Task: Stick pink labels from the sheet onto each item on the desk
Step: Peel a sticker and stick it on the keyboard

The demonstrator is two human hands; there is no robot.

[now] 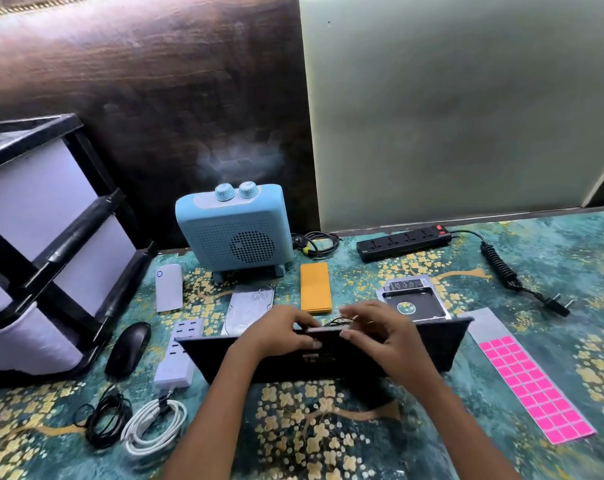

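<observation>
Two bare forearms came up from the bottom edge, and both hands met at the top edge of a dark flat panel (pixel 442 344) that stood tilted on the desk, its upper edge leaning away from the camera. The left hand (pixel 276 332) had its fingers curled over this top edge with the thumb on the near face, so it gripped the panel. The right hand (pixel 376 329) also closed its fingers over the same edge, just beside the left one; I could not tell if a label was under the fingertips.

At the right of the panel lay the label sheet (pixel 532 382), flat on the patterned green desk cover (pixel 328 427), with many pink square labels on its near part and a bare grey strip at the far end.

Behind the hands stood a light blue heater (pixel 234 230) with two knobs. Near it were an orange flat case (pixel 315 287), a silver hard drive (pixel 248 306) and a drive caddy (pixel 414 299). A black power strip (pixel 402 244) lay further right with its coiled cord.

On the left side were a white power bank (pixel 168 287), a black mouse (pixel 129 348), a white USB charger (pixel 179 355) and a coiled white cable (pixel 155 427). A black drawer unit (pixel 33 220) stood at the far left.
</observation>
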